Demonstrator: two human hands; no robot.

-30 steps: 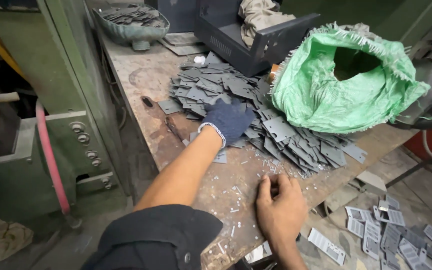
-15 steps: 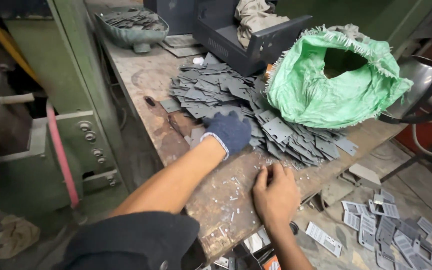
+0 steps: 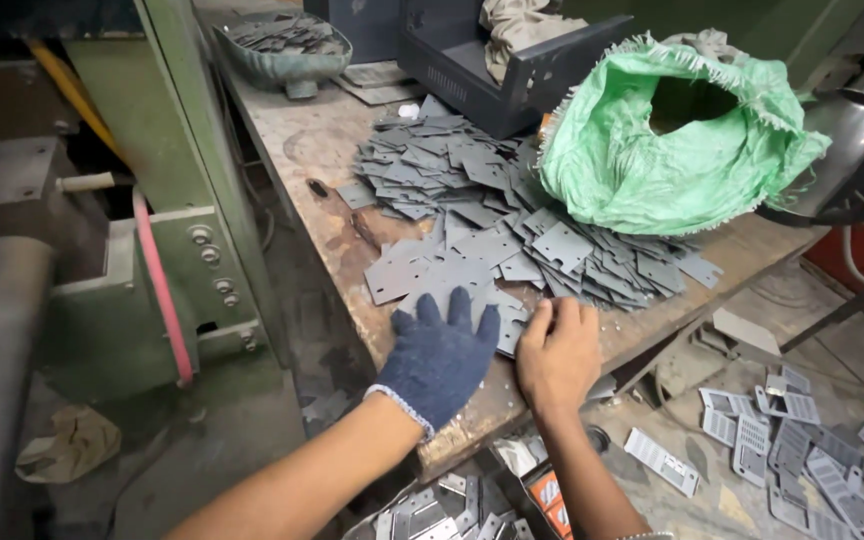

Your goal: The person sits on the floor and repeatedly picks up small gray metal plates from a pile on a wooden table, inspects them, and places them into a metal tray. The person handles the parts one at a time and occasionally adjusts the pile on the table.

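A wide pile of flat grey metal plates [image 3: 472, 200] covers the worn workbench [image 3: 317, 150]. My left hand [image 3: 439, 355], in a dark blue knit glove, lies flat with fingers spread on the plates nearest the front edge. Just to its right, my bare right hand [image 3: 557, 350] has its fingers curled against the edge of a plate [image 3: 510, 330]. I cannot make out whether it grips that plate.
A green woven sack [image 3: 672, 150] sits open at the bench's right. Behind the pile are a dark metal box [image 3: 497, 60] and a bowl of plates [image 3: 287, 45]. A green machine [image 3: 192, 230] with a red hose [image 3: 162, 290] stands on the left. More plates [image 3: 802, 450] litter the floor.
My gloved left hand drew back from the pile toward the bench's front edge, and plates now lie under it. My right hand moved up from the edge to the plates.
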